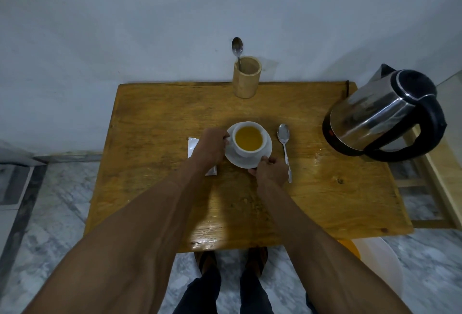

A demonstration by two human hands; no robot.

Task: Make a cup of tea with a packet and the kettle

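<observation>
Left hand (pixel 211 147) is curling its fingers around the handle side of the white cup (pixel 248 138), at the cup's 9 o'clock; it looks closed on the handle, though the handle itself is hidden behind the fingers. Right hand (pixel 271 170) is pinching the rim of the white saucer (pixel 268 150) at its 5 o'clock, thumb on top of the rim, fingers tucked under.

Cup is sitting upright on the saucer, filled near the brim with amber-yellow tea. Saucer is sitting flat near the middle of the wooden table (pixel 155 118).

The packet (pixel 193 146), white and flat, is lying on the table at 9 o'clock from the saucer, mostly covered by the left hand and wrist; one corner is showing above the hand, another below the wrist. Can't tell whether it's torn open.

A metal spoon (pixel 285 147) is lying on the table at 3 o'clock from the saucer, just beside it, bowl pointing away from the person; the right hand is touching or overlapping its handle end.

The kettle (pixel 382 113), steel body with black lid, handle and base, is standing at the table's 2 o'clock corner, well apart from the cup, lid closed.

At 12 o'clock, on the far table edge, a bamboo holder (pixel 247 78) is standing upright with a second spoon (pixel 237 47) sticking out bowl-up.
</observation>
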